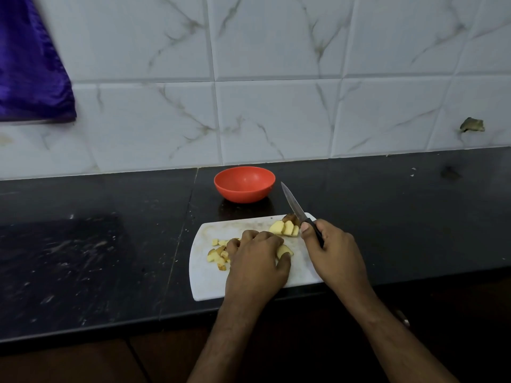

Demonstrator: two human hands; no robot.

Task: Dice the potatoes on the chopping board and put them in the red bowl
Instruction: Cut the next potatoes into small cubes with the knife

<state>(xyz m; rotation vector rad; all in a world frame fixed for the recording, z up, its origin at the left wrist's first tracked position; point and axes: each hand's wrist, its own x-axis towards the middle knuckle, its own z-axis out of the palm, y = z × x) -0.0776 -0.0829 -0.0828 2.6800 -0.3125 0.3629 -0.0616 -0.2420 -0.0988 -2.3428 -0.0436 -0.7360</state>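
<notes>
Our right hand [331, 250] grips the knife [297, 210] by its black handle, blade raised over the chopping board [204, 277]. Our left hand [257, 261] curls over potato pieces [284, 227] on the board, thumb touching one slice. The red bowl [244, 184] sits on the bench [110, 258] behind.

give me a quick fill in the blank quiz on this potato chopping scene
1. The right hand grips a ____ with its blade raised off the board.
2. The red bowl holds ____ potato pieces so far.
3. The diced potato pieces lie on the white ____.
4. The left hand holds a potato piece on the ____ board.

Missing words: knife; no; chopping board; chopping
</notes>
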